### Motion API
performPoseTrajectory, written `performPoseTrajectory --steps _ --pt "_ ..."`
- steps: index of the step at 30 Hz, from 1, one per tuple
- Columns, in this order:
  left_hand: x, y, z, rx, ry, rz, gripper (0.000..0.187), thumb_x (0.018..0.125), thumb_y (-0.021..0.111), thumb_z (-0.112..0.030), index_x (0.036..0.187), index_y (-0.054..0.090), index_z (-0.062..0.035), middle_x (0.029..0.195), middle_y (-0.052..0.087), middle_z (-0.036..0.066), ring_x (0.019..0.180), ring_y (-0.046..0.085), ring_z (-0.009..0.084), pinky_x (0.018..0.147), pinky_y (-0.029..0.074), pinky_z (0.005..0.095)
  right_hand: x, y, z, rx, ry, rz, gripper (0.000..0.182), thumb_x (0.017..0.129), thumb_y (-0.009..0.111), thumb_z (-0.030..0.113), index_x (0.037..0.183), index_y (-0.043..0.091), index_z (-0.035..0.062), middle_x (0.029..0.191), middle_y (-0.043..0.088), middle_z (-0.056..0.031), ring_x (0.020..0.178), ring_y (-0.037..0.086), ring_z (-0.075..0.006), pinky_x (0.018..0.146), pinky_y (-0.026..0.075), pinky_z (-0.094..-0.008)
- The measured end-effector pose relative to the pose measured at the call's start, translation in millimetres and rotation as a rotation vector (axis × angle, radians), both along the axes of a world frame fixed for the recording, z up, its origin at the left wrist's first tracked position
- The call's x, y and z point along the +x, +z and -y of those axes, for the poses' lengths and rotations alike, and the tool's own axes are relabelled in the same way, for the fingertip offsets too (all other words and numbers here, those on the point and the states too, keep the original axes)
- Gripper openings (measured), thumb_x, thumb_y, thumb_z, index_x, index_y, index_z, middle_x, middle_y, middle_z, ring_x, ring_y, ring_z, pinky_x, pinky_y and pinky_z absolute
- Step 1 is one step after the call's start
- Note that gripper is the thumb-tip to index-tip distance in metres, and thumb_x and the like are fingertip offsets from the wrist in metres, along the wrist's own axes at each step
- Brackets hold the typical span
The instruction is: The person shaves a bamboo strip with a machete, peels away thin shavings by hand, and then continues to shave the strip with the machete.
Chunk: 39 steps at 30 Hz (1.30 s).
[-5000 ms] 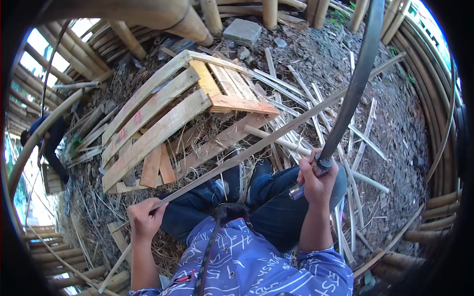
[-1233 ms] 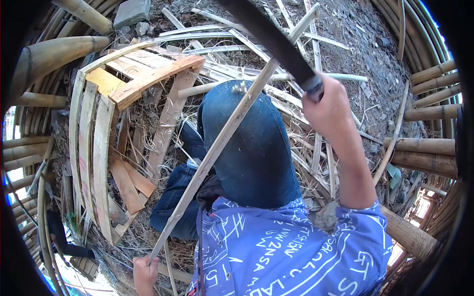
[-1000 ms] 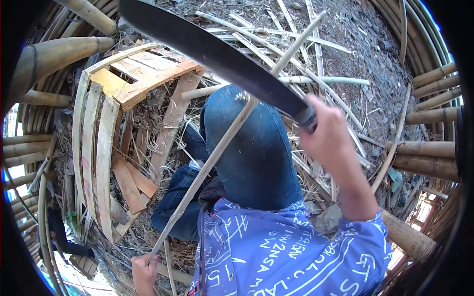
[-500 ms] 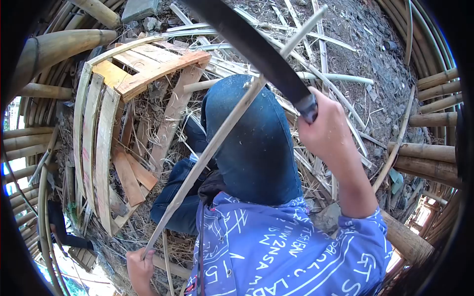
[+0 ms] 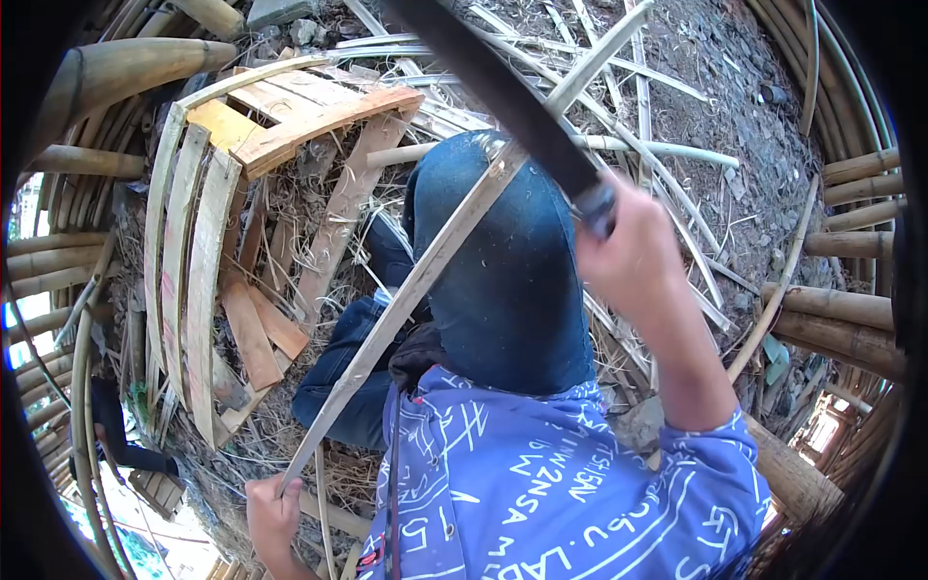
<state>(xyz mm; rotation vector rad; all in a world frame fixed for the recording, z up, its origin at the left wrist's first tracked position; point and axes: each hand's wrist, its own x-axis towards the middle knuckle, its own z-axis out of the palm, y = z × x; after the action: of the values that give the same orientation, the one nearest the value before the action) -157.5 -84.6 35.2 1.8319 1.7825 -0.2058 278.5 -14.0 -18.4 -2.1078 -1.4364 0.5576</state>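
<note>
A long bamboo strip (image 5: 425, 271) is laid diagonally across the raised knee (image 5: 493, 232), its lower end clamped in the closed left hand (image 5: 271, 507). A machete (image 5: 503, 97) is gripped by the closed right hand (image 5: 628, 256), the blade set against the strip just above the knee. Should the blade skid off the strip, the knee beneath could be cut.

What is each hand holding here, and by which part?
Left hand grips the near end of a long bamboo strip. Right hand holds a long dark blade by its handle.
</note>
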Motion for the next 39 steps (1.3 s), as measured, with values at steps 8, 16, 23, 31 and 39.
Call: performPoseTrajectory --steps 8,16,23,31,39 --pt "-12 -4 -3 -0.076 -0.051 0.029 0.044 0.086 0.061 -0.034 0.064 0.056 0.0042 0.049 0.042 0.017 0.047 0.045 0.0373 0.049 0.036 0.0390 -11 4 2 -0.021 0.009 0.039 0.023 0.071 0.055 -0.001 0.094 0.059 -0.0027 0.070 0.059 -0.0241 0.069 0.062 -0.0409 0.063 0.047 -0.0404" --pt "6 0 -9 -0.086 -0.007 0.058 0.046 0.086 0.060 -0.036 0.064 0.057 0.0043 0.049 0.042 0.018 0.046 0.048 0.0357 0.049 0.038 0.0377 -26 8 4 -0.084 -0.007 -0.031 0.027 0.070 0.056 -0.001 0.096 0.059 -0.0059 0.073 0.061 -0.0248 0.070 0.063 -0.0387 0.064 0.048 -0.0378" --pt "4 -4 -10 -0.077 -0.028 0.122 0.052 0.088 0.058 -0.039 0.059 0.053 0.0037 0.046 0.039 0.016 0.042 0.044 0.0333 0.045 0.035 0.0380 -19 7 2 -0.078 -0.026 -0.019 0.021 0.072 0.056 0.001 0.091 0.057 -0.0065 0.067 0.057 -0.0224 0.066 0.062 -0.0374 0.060 0.046 -0.0383" --pt "-13 -17 10 -0.015 -0.100 0.037 0.048 0.087 0.060 -0.040 0.063 0.059 0.0021 0.047 0.041 0.016 0.041 0.043 0.0327 0.052 0.039 0.0390 -38 10 22 -0.145 0.019 0.004 0.022 0.070 0.058 0.001 0.091 0.057 -0.0015 0.067 0.059 -0.0257 0.070 0.060 -0.0432 0.063 0.048 -0.0441" --pt "4 -8 4 -0.168 0.063 0.161 0.052 0.087 0.060 -0.041 0.060 0.054 0.0026 0.045 0.039 0.014 0.042 0.040 0.0311 0.047 0.035 0.0370 -36 8 30 -0.144 -0.019 -0.036 0.035 0.072 0.057 0.001 0.106 0.058 -0.0068 0.075 0.062 -0.0207 0.066 0.063 -0.0295 0.063 0.048 -0.0331"
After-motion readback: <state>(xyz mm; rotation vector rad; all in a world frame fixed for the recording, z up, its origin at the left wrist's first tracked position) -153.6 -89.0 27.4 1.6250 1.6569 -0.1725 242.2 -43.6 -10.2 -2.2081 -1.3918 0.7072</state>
